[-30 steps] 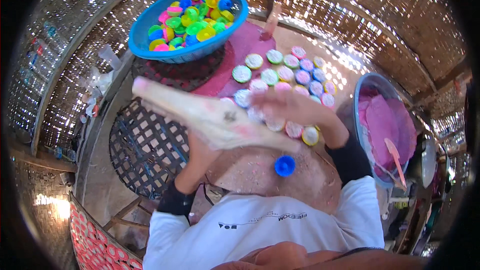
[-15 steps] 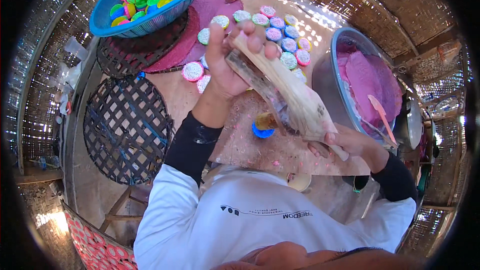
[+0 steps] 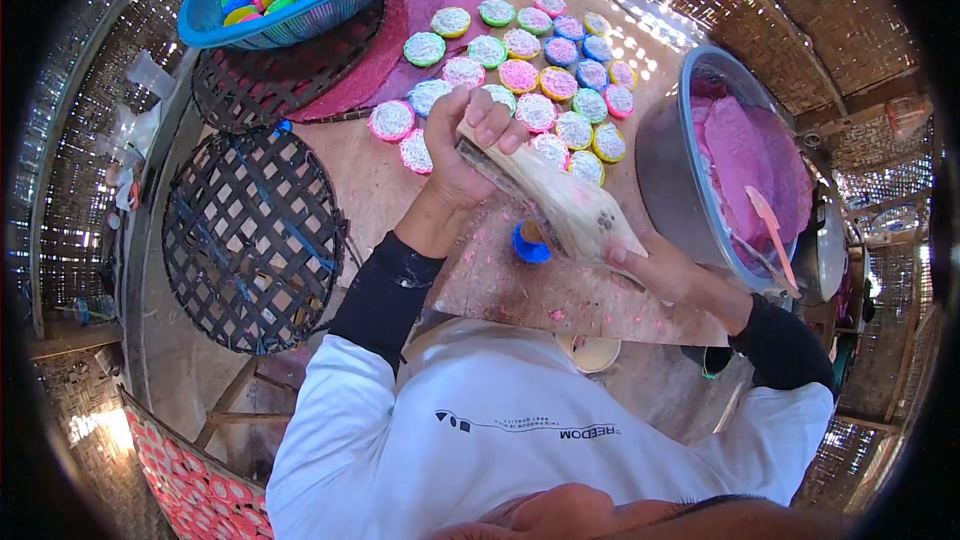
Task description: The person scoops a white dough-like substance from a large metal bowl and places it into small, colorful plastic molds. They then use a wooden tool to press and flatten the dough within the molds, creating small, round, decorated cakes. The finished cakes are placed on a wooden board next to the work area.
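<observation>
My left hand (image 3: 465, 145) grips the upper end of a long pale wooden tool (image 3: 570, 202), held slanting over the board. My right hand (image 3: 665, 275) is closed on its lower right end. Beneath the tool, a small blue cup (image 3: 530, 248) sits on the pink-flecked wooden board (image 3: 480, 285), and a short cylindrical wooden piece hanging from the tool is in or just over it. Behind my hands lie several colored cups filled with white or pink shreds (image 3: 517, 73).
A blue basin of colored cups (image 3: 230, 35) stands at the back left on pink sheets and dark woven trays. A lattice tray (image 3: 250, 230) lies at left. A large tub (image 3: 660, 170) holds pink dough (image 3: 740, 150) and a pink spatula (image 3: 770, 220) at right.
The tool has swung from lying across at left to a steeper slant over the blue cup. My right hand has closed on its lower end, and my left hand has risen to its upper end.
</observation>
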The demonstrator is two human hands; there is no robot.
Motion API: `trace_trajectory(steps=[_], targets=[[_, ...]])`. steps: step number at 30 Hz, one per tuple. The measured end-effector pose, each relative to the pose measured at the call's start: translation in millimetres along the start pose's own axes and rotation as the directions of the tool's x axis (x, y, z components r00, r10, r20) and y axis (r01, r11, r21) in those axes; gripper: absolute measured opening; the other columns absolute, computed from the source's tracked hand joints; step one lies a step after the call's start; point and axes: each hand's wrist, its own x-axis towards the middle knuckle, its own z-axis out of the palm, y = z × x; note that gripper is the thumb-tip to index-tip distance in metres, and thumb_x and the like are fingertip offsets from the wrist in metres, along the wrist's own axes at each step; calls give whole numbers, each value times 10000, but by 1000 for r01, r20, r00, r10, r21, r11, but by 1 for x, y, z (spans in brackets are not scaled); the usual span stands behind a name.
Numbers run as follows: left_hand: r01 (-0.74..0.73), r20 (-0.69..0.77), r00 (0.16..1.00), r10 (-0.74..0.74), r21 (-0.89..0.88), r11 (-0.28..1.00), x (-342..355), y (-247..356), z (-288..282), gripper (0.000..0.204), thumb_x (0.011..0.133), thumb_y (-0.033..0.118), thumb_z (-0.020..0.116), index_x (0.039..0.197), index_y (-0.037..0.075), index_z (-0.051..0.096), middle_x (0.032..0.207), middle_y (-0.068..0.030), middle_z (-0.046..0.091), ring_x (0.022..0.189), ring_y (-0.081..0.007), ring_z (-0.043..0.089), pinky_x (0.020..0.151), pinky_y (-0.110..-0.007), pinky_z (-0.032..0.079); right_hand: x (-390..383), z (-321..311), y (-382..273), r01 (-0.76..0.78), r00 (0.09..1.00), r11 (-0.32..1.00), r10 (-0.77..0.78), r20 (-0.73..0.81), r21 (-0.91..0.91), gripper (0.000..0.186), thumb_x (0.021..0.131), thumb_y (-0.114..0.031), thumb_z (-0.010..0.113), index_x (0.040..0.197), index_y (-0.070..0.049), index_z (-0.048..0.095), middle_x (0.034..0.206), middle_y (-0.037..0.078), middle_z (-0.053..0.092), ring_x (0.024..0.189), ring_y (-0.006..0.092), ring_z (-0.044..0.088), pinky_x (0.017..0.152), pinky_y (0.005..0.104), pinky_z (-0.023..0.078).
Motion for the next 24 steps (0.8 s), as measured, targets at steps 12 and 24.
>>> trace_trajectory(steps=[12, 24], targets=[[-19, -226, 974, 11, -33, 999, -11, -8, 10, 311, 877, 295, 393, 591, 172, 403, 500, 52, 394, 550, -119, 415, 595, -255, 364, -11, 0, -13, -74, 995, 996, 70, -77, -50, 764, 695, -730, 516, 771, 24, 620, 569, 43, 516, 555, 138, 533, 496, 308, 418], [-56, -224, 973, 59, 19, 998, -2, -12, 14, 323, 869, 278, 402, 561, 180, 382, 467, 65, 361, 492, -102, 394, 558, -248, 344, -13, -7, -17, -150, 974, 949, 93, -208, -276, 801, 686, -734, 503, 748, 52, 641, 568, 145, 556, 621, 253, 611, 590, 393, 459]])
